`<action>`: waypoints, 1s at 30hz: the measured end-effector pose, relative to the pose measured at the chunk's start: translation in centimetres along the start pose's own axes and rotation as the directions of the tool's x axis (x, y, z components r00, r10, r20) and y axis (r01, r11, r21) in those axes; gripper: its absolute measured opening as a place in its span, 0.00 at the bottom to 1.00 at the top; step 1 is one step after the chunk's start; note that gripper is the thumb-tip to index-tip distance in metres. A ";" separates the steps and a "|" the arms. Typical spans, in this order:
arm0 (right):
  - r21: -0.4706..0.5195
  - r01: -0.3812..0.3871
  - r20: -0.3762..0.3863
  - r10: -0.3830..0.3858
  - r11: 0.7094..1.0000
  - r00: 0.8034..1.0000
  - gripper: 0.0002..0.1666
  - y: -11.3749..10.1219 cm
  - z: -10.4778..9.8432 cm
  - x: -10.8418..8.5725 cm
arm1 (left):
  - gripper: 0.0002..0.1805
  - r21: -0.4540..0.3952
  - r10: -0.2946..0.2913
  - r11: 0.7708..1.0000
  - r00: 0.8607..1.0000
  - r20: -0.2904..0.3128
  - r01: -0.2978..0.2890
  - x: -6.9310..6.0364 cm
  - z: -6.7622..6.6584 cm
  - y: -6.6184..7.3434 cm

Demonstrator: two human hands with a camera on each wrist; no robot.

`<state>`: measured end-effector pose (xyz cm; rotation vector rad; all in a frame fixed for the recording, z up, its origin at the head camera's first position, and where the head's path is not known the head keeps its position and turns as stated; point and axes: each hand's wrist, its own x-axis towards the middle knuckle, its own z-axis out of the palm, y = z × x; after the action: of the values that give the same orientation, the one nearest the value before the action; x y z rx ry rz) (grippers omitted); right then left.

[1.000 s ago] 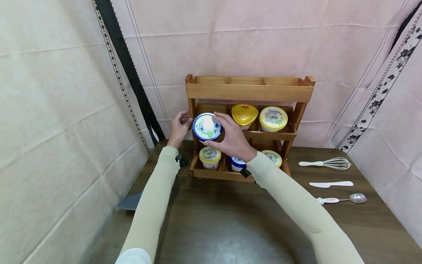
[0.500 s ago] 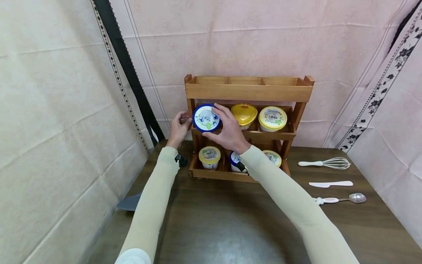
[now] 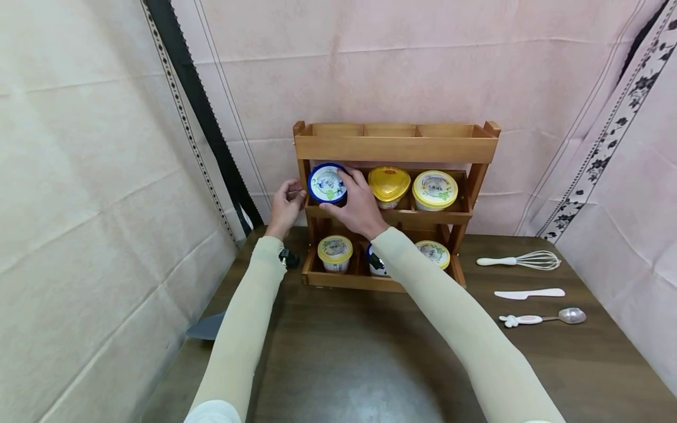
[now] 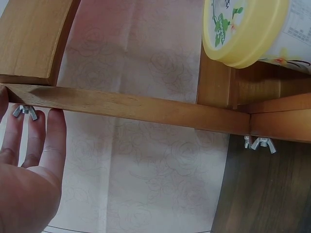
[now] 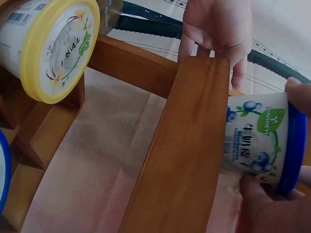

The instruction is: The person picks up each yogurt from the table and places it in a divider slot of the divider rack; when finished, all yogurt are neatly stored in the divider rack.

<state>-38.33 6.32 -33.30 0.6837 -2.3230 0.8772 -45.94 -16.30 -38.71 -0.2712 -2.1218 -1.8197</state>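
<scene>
My right hand [image 3: 360,204] grips a white tub with a blue lid [image 3: 327,183] at the left compartment of the wooden rack's [image 3: 396,150] middle shelf. In the right wrist view, blueberries are printed on the tub's side [image 5: 257,138], and fingers and thumb lie at its rim. The left hand [image 3: 285,207] holds the rack's left side post; in the left wrist view its fingertips touch one edge of that post [image 4: 126,104], near a wing nut [image 4: 25,111]. A yellow domed-lid tub [image 3: 389,185] and a flat yellow-lidded tub [image 3: 435,189] stand on the same shelf.
Below, the bottom shelf bears a yellow-lidded tub [image 3: 335,252], a partly hidden blue-lidded tub [image 3: 376,264] and another yellow-lidded tub [image 3: 433,252]. To the right on the table lie a whisk [image 3: 520,260], a white knife [image 3: 530,294] and a spoon [image 3: 571,316]. A grey-blue object [image 3: 206,326] is at the left edge.
The right hand has raised the blue-lidded tub slightly and moved it back into the middle shelf's left compartment area. The left hand stays at the rack's side.
</scene>
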 end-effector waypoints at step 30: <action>0.053 -0.068 0.018 0.067 0.996 0.998 0.50 -1.9 -0.7 -1.8 | 0.22 0.111 0.037 0.993 0.999 -0.024 -0.034 -1.7 0.7 1.1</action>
<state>-35.64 6.04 -33.24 0.6397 -2.3563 0.9706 -44.06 -15.35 -38.44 -0.2555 -2.1771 -1.6697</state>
